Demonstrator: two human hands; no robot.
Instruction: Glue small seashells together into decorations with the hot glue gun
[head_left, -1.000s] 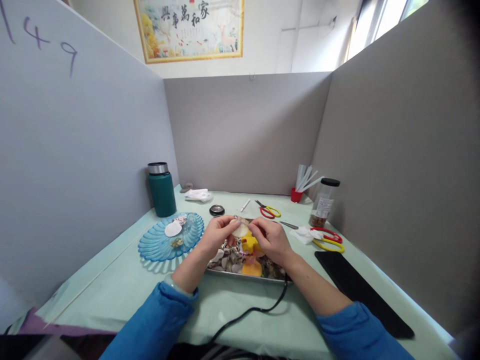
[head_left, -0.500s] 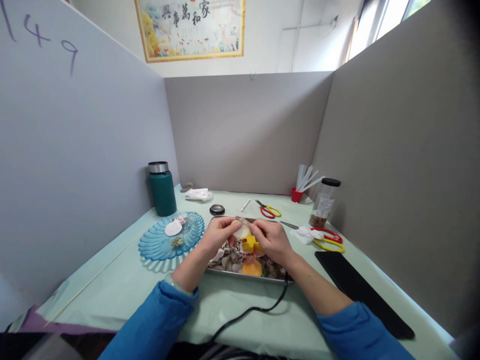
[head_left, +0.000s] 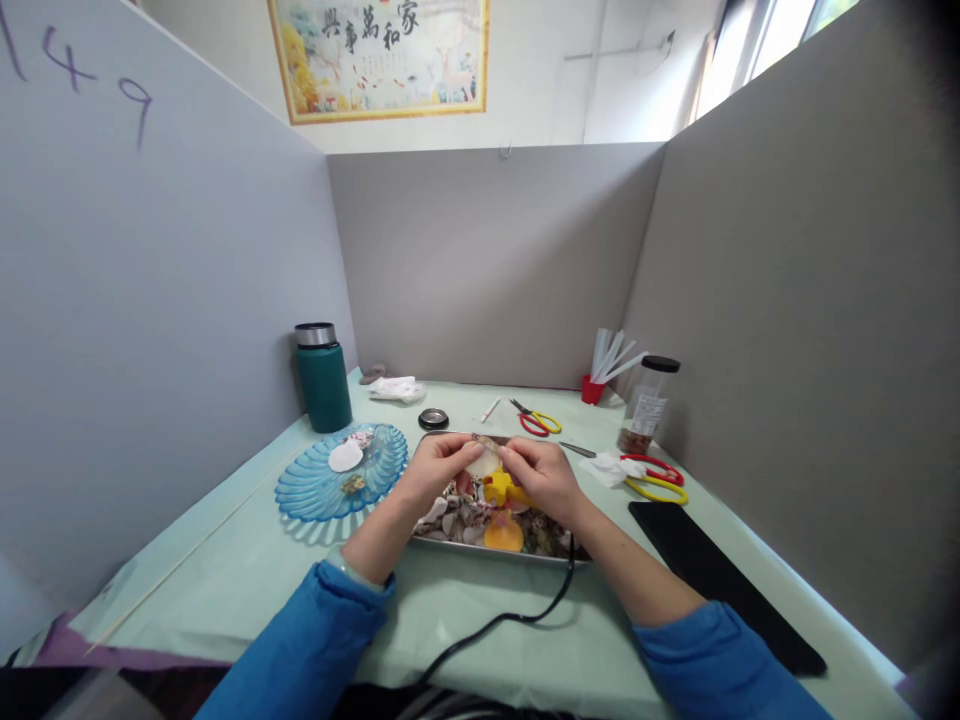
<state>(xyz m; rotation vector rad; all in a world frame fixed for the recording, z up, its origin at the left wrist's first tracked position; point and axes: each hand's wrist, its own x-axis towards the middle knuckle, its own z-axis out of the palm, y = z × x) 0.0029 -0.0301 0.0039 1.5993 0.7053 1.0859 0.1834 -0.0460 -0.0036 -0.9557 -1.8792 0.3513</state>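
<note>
My left hand (head_left: 433, 473) pinches a pale round seashell (head_left: 481, 462) above a metal tray (head_left: 495, 553) filled with several shells, among them an orange one (head_left: 503, 535). My right hand (head_left: 546, 478) is closed around a yellow tool (head_left: 499, 489), its tip against the held shell. A black cord (head_left: 504, 621) runs from that tool toward me over the tray's near rim. Both hands meet over the middle of the tray.
A blue glass plate (head_left: 311, 494) with a white shell (head_left: 346, 457) lies left of the tray. A green flask (head_left: 322, 377), a black ring (head_left: 433, 418), scissors (head_left: 537, 421), a red cup (head_left: 592, 389), a jar (head_left: 648, 404), more scissors (head_left: 654, 479) and a black pad (head_left: 720, 585) surround it. Grey partitions close three sides.
Almost nothing differs: both hands stay together over the tray with the shell and the yellow tool, with only slight shifts of the fingers.
</note>
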